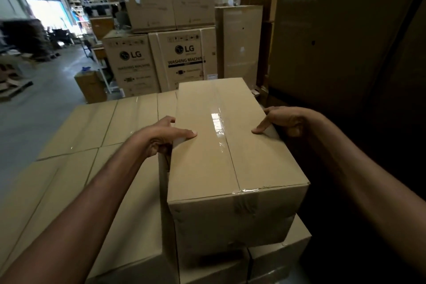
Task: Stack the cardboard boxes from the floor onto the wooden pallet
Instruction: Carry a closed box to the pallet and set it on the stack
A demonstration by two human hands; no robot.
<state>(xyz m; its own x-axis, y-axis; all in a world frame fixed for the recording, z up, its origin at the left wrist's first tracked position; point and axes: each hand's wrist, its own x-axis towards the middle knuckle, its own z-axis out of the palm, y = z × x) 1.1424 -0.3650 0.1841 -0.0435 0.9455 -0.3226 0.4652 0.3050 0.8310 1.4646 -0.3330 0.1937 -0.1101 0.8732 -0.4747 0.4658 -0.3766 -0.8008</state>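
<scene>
Step in hand: setting the top box (221,145) onto the stack; judged a placing and squaring stage, not a pick-up from the floor.
Top box: centre of the frame, long side running away toward the top, taped seam facing up; one tier higher than the stacked layer (92,145) at left.
Support: apparently resting on the lower boxes (279,253) at bottom right; full contact impossible to confirm.
Left hand (161,138): clamped on the box's left edge, thumb flat on the top face, fingers curled down the side.
Right hand (283,124): clamped on the right edge, thumb on top, fingers wrapped over the side.
Pallet: hidden under the boxes; not visible.
Background: LG cartons (184,57) at upper centre, tall dark cartons (334,41) at upper right.
Next move: probably a small push to bring the near face flush with the boxes beneath and the left side snug against its neighbour, then release of both grips, then a return to the floor for another box.
</scene>
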